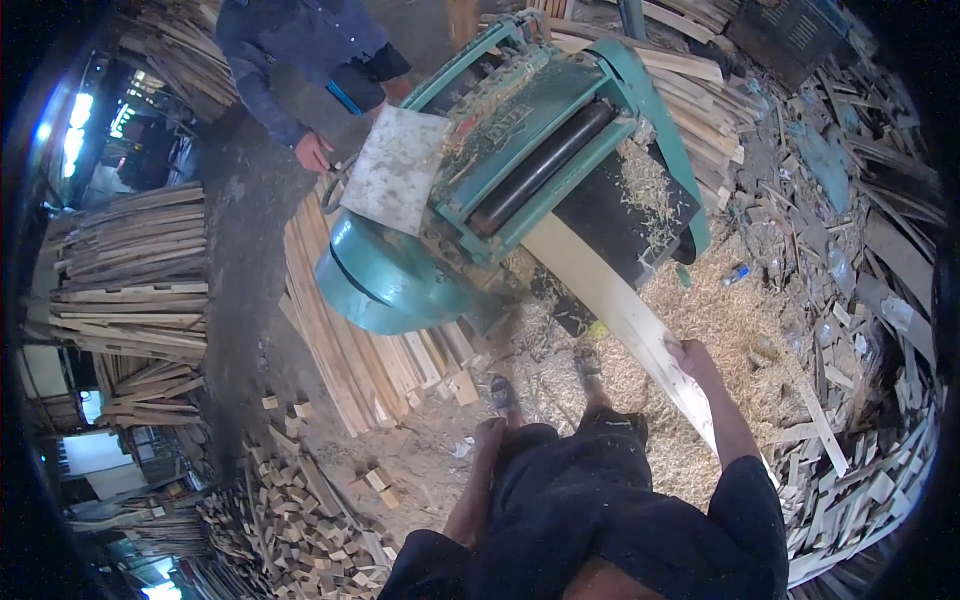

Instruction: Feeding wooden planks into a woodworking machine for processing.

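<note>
A long pale wooden board (618,302) slopes out from under the roller (545,170) of a green thickness planer (655,110) toward my right side. My right hand (692,362) grips the board's edge partway along, and the board's near end passes behind my right forearm. Beside my left thigh hangs my left hand (489,434), its fingers curled in with nothing visible in them. Shavings lie on the planer's dark bed (590,205).
Across the machine stands another person (300,45), one hand low near the planer's side. Wood shavings (735,330) cover the floor at right. Long planks (335,330) lie left of the planer, cut blocks (310,510) at lower left, scrap strips (865,500) at lower right.
</note>
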Tool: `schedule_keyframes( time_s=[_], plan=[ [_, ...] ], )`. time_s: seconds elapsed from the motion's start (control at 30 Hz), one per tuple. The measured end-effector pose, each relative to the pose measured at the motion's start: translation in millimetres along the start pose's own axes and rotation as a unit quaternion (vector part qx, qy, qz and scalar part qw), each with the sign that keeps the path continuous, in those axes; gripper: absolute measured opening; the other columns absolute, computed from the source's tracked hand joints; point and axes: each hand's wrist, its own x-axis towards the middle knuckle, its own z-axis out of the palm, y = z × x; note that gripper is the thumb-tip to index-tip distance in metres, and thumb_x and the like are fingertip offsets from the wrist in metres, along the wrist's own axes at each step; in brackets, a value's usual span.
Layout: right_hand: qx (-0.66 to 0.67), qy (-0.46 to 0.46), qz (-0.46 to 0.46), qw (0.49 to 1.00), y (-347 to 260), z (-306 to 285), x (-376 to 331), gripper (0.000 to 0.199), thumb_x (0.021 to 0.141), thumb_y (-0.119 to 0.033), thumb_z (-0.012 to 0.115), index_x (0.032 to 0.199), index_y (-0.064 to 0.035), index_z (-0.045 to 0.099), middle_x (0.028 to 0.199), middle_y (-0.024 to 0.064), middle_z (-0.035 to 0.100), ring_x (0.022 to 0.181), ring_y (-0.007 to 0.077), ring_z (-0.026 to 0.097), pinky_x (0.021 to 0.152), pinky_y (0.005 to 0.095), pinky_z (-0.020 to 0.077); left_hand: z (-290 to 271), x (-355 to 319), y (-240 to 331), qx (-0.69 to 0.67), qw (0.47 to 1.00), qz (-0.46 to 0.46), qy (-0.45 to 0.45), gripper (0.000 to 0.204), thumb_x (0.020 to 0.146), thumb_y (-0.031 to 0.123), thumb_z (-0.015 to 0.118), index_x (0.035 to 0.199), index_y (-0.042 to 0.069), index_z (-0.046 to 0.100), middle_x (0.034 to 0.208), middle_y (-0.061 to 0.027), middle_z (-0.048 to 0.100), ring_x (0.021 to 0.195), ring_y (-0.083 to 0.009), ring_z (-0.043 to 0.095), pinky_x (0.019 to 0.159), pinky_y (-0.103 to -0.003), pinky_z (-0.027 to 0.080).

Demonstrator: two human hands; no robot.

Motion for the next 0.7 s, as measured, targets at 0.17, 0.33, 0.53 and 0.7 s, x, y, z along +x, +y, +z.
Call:
schedule_keyframes(
  time_s=[0.17,0.33,0.53,0.7],
  plan=[
    [-0.027,-0.011,0.01,1.0,12.2,-1.1,-6.3,0.061,0.079,-0.053,0.054,0.079,0.0064,0.064,0.067,0.0246,0.062,0.068,0.0349,0.064,0.062,0.0415,0.046,0.5,-2.0,12.8,0.01,1.0,0.017,-0.002,0.036,0.079,0.03,0.053,0.087,-0.002,0.067,0.072,-0.0139,0.065,0.066,-0.021,0.062,0.061,-0.034,0.047],
    [-0.043,-0.022,0.054,0.997,18.3,-11.5,-22.1,0.059,0.08,-0.053,0.054,0.082,0.0045,0.065,0.07,0.024,0.063,0.07,0.0332,0.065,0.063,0.0407,0.0464,5.5,-5.5,28.2,-0.003,1.0,0.019,-0.022,0.035,0.079,0.032,0.053,0.08,-0.001,0.066,0.068,-0.0125,0.064,0.063,-0.02,0.06,0.059,-0.033,0.046],
    [-0.067,0.01,0.039,0.997,0.6,-38.7,-58.1,0.067,0.077,-0.06,0.055,0.073,0.0064,0.063,0.062,0.0268,0.057,0.059,0.0374,0.06,0.056,0.0447,0.0437,19.3,10.3,32.4,0.012,0.999,0.045,-0.025,0.033,0.079,0.031,0.054,0.073,0.0,0.062,0.063,-0.01,0.06,0.059,-0.0177,0.057,0.055,-0.034,0.044],
    [-0.113,0.043,0.015,0.993,-0.6,-63.0,-112.3,0.062,0.077,-0.057,0.057,0.07,0.0045,0.062,0.063,0.0268,0.057,0.061,0.0407,0.059,0.057,0.0464,0.0441,34.2,33.0,29.7,0.007,0.997,0.041,-0.062,0.028,0.078,0.03,0.056,0.073,0.003,0.064,0.066,-0.0066,0.061,0.06,-0.0157,0.056,0.057,-0.031,0.044]
  ],
)
